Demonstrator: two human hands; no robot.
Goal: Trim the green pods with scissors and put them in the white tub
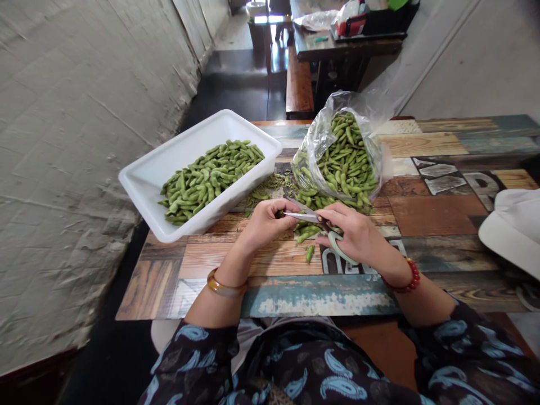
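My right hand [354,232] is closed round the handles of a pair of scissors [310,217], whose blades are parted and point left. Fingers and thumb pinched together, my left hand [270,223] is at the blade tips; a green pod seems to be between them, mostly hidden. Loose green pods [309,232] lie on the table beneath the scissors. Behind my right hand a clear plastic bag [310,163] lies open, full of pods [348,160]. A white tub [147,169] to the left holds a heap of pods [211,183].
Trimmings [276,183] are scattered on the patchwork table [282,259] between tub and bag. A white cap [512,225] is at the right edge. Beyond stand a bench [299,84] and another table [312,50] with a black tray. A wall [84,112] runs along the left.
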